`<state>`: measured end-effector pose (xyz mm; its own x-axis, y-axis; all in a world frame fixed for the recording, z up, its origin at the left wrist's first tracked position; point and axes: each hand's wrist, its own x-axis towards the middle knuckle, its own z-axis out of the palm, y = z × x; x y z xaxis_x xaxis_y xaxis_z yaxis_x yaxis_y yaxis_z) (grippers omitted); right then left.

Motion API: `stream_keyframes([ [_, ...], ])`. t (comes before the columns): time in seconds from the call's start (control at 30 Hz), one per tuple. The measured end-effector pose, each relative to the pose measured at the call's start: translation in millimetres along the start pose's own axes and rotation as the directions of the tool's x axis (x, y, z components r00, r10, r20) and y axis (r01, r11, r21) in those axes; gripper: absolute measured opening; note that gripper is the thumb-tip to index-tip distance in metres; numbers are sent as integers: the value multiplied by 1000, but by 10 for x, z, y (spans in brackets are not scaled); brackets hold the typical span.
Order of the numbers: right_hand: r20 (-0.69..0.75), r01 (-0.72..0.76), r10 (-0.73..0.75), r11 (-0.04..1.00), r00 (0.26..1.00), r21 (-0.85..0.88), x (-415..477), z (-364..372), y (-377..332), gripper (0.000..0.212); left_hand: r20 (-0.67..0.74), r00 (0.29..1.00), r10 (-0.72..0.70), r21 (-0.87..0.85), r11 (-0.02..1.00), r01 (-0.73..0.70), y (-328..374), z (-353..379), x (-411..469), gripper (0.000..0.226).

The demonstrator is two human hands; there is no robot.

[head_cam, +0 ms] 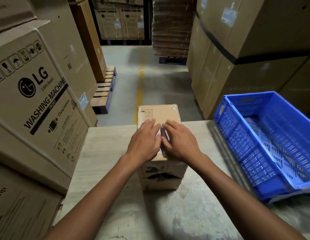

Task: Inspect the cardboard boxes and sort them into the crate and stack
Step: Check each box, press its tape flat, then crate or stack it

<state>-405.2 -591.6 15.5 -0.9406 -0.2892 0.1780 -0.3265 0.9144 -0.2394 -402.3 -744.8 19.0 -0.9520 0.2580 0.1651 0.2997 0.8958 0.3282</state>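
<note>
A small stack of cardboard boxes (161, 172) stands in the middle of the pale table (105, 153). The top box (159, 112) has printed handling symbols and clear tape. My left hand (144, 141) and my right hand (181, 141) lie flat on its top side by side, fingers straight, thumbs almost touching over a dark strip or label between them. A blue plastic crate (265, 135) sits on the table to the right, with nothing visible inside it.
Large washing machine cartons (34, 94) rise at the left edge of the table. Tall cartons (237, 58) stand behind the crate on the right. An aisle with a yellow floor line (140, 87) runs ahead, with pallets (104, 90) beside it.
</note>
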Motion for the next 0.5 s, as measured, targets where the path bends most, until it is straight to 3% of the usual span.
stream_keyframes([
  [0.1, 43, -10, 11, 1000, 999, -23, -4, 43, 5, 53, 45, 999, -13, 64, 998, 10, -14, 46, 29, 46],
  [0.27, 1, -9, 10, 989, 1000, -145, 223, -108, -5, 33, -20, 998, 65, 164, 985, -60, 4, -68, 273, 23],
  [0.4, -44, -84, 81, 992, 996, -88, 458, -76, 36, 32, 36, 998, 60, 194, 979, -66, -95, -77, 555, 38],
  [0.5, -46, -30, 28, 998, 999, -47, 466, 99, 109, 41, 159, 987, -28, 197, 980, -4, -216, 67, 606, 53],
])
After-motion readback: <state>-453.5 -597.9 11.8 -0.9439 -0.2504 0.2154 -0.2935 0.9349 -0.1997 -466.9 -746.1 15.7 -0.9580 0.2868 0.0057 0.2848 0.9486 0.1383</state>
